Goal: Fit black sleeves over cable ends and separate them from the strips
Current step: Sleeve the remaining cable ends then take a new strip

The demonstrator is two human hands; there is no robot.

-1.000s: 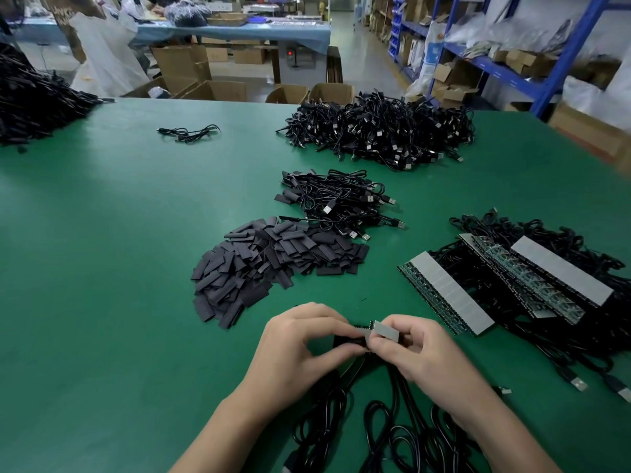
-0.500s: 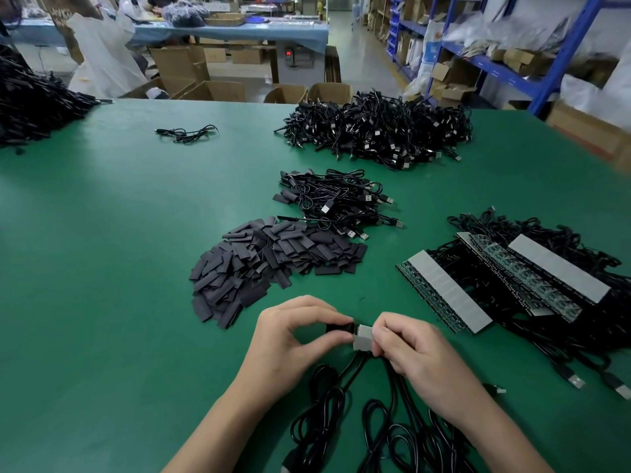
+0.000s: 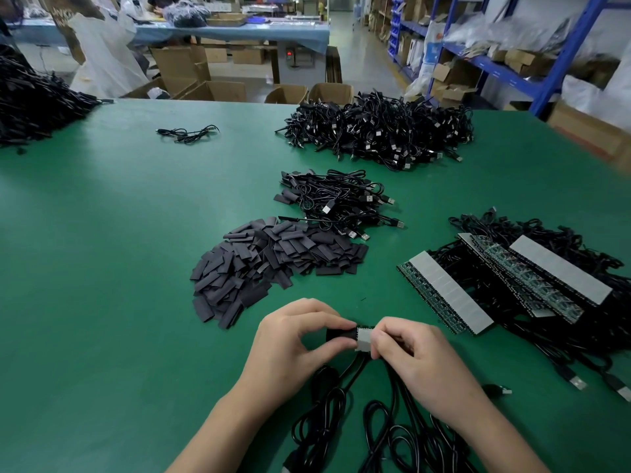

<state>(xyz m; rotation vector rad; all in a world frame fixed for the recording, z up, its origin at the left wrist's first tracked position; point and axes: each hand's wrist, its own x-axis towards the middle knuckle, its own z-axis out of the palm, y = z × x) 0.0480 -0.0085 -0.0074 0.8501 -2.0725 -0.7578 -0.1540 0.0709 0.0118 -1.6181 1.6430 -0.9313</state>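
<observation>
Far-left heap: black pieces [image 3: 30, 100] piled at the surface's [image 3: 102, 268] edge, cut off by the frame and too dark to make out.
Loose cable: one thin black lead [image 3: 187, 133] lying alone, well apart from the rest.
Sleeve pile: flat, matte, dark-grey rectangles [image 3: 269, 264] heaped loosely, just beyond the left hand.
Left hand: [image 3: 297, 349] grip pinched, thumb and forefinger closed on a black sleeve.
Black sleeve: [image 3: 338, 336] short and dark, held between the two hands and meeting the strip piece (fingers hide most of it).
Cables: black cords [image 3: 341, 421] running from the hands toward the viewer in loops; their near ends are cut off at the bottom.
Strip piece: [image 3: 362, 339] a short pale-grey face with a dark toothed top edge; I cannot tell whether it touches the surface.
Cable heaps: a small heap [image 3: 338, 199] with USB plugs beyond the sleeve pile, and a larger heap [image 3: 379, 131] farther back.
Right hand: [image 3: 420, 363] grip clenched, fingers curled over the strip piece's right end, which they hide.
Strips: [image 3: 447, 295] long grey-faced lengths with dark green edges, lying on tangled black leads to the right (far ends blurred).
</observation>
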